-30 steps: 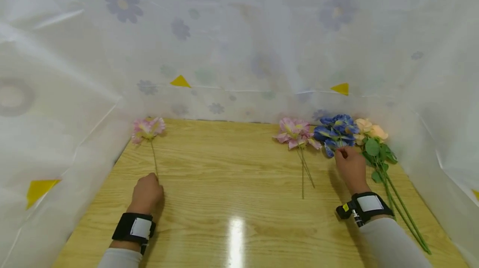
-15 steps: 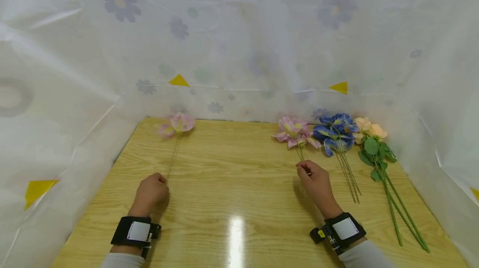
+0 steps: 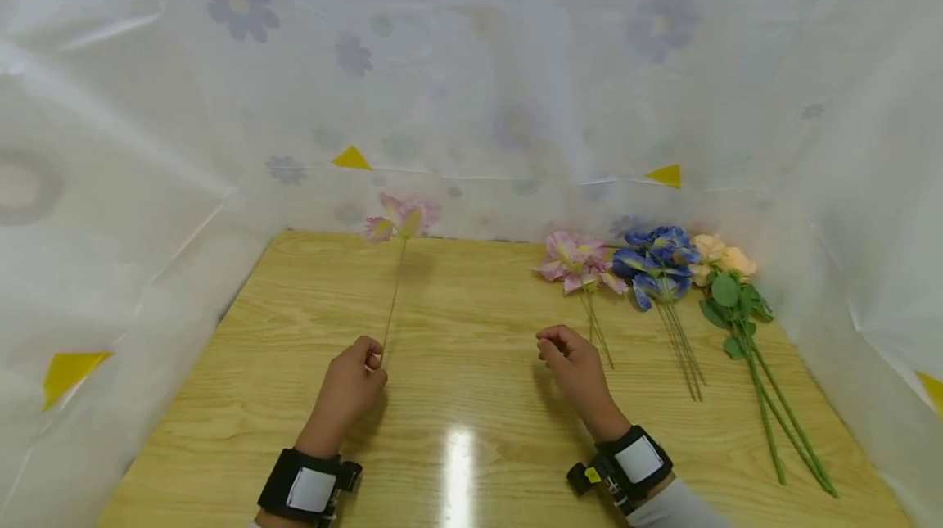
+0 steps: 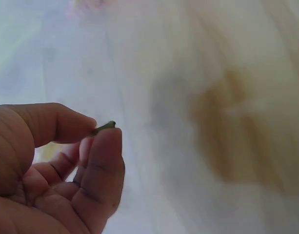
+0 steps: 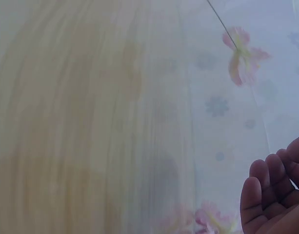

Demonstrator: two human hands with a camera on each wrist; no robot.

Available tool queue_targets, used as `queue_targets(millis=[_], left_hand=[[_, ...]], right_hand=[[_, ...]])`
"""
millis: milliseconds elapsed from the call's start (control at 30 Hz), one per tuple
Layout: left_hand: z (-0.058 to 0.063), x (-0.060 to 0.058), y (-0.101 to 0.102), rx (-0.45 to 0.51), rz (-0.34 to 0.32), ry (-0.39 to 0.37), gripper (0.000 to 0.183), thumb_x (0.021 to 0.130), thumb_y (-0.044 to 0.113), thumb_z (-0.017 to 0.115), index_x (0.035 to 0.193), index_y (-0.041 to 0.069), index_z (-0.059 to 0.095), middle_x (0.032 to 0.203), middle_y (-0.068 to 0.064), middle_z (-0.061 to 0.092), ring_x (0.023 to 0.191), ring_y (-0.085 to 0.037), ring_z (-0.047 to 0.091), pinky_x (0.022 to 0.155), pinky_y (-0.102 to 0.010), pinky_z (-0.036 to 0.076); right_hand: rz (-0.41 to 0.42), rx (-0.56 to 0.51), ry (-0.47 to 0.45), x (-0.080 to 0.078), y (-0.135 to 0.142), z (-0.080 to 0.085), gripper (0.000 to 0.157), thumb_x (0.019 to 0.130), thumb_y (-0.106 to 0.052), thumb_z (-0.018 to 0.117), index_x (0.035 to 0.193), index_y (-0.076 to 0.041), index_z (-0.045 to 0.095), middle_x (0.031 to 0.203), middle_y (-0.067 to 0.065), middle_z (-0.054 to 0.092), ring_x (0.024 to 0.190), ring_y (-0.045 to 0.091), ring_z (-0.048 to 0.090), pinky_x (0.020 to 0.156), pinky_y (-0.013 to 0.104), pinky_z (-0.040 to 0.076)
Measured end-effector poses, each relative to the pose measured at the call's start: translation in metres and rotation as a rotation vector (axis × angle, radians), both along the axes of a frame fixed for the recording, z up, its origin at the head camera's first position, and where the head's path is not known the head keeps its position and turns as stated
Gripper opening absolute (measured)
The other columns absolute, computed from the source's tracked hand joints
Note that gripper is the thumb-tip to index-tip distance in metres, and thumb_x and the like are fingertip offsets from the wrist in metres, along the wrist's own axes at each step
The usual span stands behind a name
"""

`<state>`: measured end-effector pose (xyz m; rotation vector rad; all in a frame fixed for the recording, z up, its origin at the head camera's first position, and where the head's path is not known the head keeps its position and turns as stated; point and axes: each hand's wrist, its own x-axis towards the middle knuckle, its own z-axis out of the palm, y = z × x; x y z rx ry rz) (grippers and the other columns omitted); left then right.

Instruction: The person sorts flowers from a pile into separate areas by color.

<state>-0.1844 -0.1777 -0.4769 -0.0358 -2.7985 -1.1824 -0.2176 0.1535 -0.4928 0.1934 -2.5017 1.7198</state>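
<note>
My left hand (image 3: 346, 385) pinches the lower end of a long-stemmed pink artificial flower (image 3: 407, 218), whose bloom stands up against the back sheet. In the left wrist view the green stem tip (image 4: 105, 127) pokes out between thumb and index finger. My right hand (image 3: 578, 376) hovers over the table with fingers loosely curled and holds nothing. Just to its right lie other pink flowers (image 3: 575, 262) with thin stems. The right wrist view has the held flower (image 5: 246, 56) at upper right, with the right fingers (image 5: 264, 185) below it.
Blue flowers (image 3: 656, 262) lie right of the pink ones. Peach flowers (image 3: 725, 258) with green leaves and long stems lie farther right. A patterned translucent sheet (image 3: 501, 86) walls the wooden table (image 3: 464, 331) at the back and both sides.
My left hand has moved right and raised the pink flower off the table, carrying it toward the middle. My right hand has travelled left from the blue flowers, past the pink ones.
</note>
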Motion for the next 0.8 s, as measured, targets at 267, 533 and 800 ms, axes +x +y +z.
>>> queue_targets(millis=[267,533,800], left_hand=[[0.016,0.009,0.043,0.084,-0.103,0.061,0.022,0.079,-0.001,0.058,0.099,0.007,0.058,0.081,-0.002,0.054,0.066,-0.01,0.051,0.057,-0.03,0.046],[0.016,0.019,0.076,0.134,-0.204,0.065,0.022,0.079,-0.002,0.058,0.097,0.011,0.056,0.08,0.001,0.053,0.064,-0.009,0.051,0.053,-0.026,0.046],[0.012,0.027,0.108,0.047,-0.282,0.096,0.024,0.077,-0.005,0.057,0.099,0.005,0.056,0.08,-0.001,0.052,0.06,-0.008,0.045,0.052,-0.024,0.041]], right_hand=[[0.063,-0.154,-0.065,0.009,-0.049,0.047,0.02,0.095,-0.014,0.053,0.112,-0.004,0.058,0.098,0.017,0.059,0.085,0.026,0.059,0.074,0.045,0.053],[0.094,-0.238,0.019,0.001,-0.081,0.047,0.026,0.093,-0.018,0.057,0.116,-0.008,0.055,0.1,0.013,0.057,0.085,0.03,0.057,0.075,0.052,0.052],[0.019,-0.308,-0.015,0.007,-0.08,0.047,0.014,0.092,-0.012,0.059,0.105,-0.006,0.059,0.09,0.017,0.056,0.073,0.028,0.059,0.069,0.052,0.054]])
